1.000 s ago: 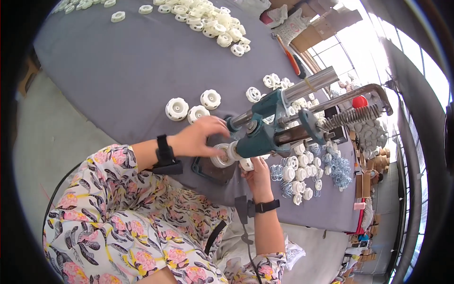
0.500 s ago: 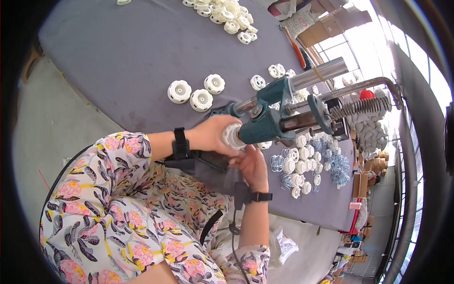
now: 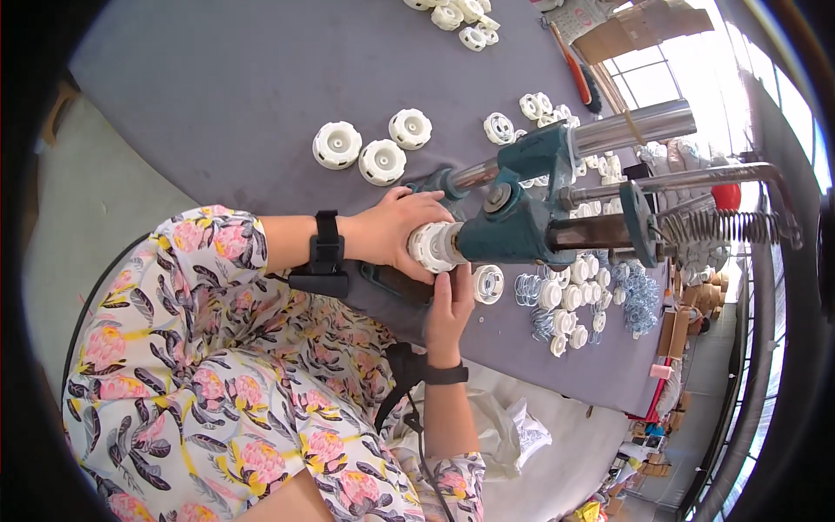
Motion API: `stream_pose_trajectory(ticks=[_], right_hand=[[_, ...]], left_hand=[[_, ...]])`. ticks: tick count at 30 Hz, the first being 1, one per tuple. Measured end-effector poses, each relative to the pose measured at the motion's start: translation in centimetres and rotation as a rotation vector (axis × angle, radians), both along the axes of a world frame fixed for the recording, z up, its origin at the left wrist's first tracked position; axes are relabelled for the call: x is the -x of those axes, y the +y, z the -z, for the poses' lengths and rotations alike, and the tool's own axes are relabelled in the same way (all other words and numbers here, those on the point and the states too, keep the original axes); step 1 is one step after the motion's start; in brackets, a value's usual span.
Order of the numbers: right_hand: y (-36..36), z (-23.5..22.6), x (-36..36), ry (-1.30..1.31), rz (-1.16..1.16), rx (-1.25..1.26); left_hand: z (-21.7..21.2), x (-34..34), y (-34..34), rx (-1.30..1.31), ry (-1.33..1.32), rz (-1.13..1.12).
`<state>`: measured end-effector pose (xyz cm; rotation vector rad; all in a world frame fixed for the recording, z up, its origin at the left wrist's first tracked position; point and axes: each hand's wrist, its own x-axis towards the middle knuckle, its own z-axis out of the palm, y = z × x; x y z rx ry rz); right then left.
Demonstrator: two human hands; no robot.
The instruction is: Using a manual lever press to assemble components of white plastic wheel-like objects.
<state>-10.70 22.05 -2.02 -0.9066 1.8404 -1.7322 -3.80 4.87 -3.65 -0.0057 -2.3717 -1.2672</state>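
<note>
A teal hand press (image 3: 522,217) with steel rods and a spring stands on the grey table (image 3: 217,87). Under its ram sits a white ribbed plastic wheel (image 3: 432,246). My left hand (image 3: 396,228) wraps around that wheel from the left. My right hand (image 3: 450,304) reaches up from below, its fingertips touching the wheel's lower edge. Another white round part (image 3: 489,284) lies on the table just right of my right hand. Both wrists wear black bands.
Three white wheels (image 3: 372,146) lie left of the press. Piles of white parts (image 3: 574,304) and blue-white rings (image 3: 639,291) lie to the right; more parts (image 3: 461,17) at the far edge. A plastic bag (image 3: 513,435) hangs below the table edge.
The view has shifted slightly. My left hand stays on the white wheel at the press. My right hand has risen from beside the base until its fingertips touch the wheel.
</note>
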Motion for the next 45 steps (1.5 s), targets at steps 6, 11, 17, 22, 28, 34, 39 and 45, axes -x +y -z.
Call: stream_pose_trajectory(ticks=[6,11,17,22,28,34,39,45], right_hand=[[0.7,0.8,-1.3,0.309,0.076,-0.108],[0.5,0.0,-1.8,0.145,0.103,-0.048],[0.4,-1.2,-3.3,0.093,0.149,-0.046],[0.7,-0.8,-3.1,0.18,0.221,-0.049],[-2.1,-4.1,-1.6,0.561,0.119,-0.298],[-2.2,-3.3,-1.5,0.598,0.171,-0.316],[-0.7,-1.5,-2.5,0.175,0.237,-0.092],[3.3,-5.9,1.6,0.436,0.523,-0.12]], left_hand=[[-1.1,0.0,-0.4,0.044,-0.017,0.056],[-1.0,-0.3,0.5,0.018,-0.008,-0.052],[-1.3,-0.1,-0.5,0.05,0.019,0.008],[-2.3,-0.1,-1.4,0.071,-0.079,0.182],[-1.5,-0.4,-1.1,0.067,-0.036,0.11],[-0.9,-0.7,1.6,-0.024,0.132,-0.151],[-0.9,-0.4,0.2,0.014,0.101,-0.064],[-2.5,0.3,-2.3,0.084,-0.022,0.2]])
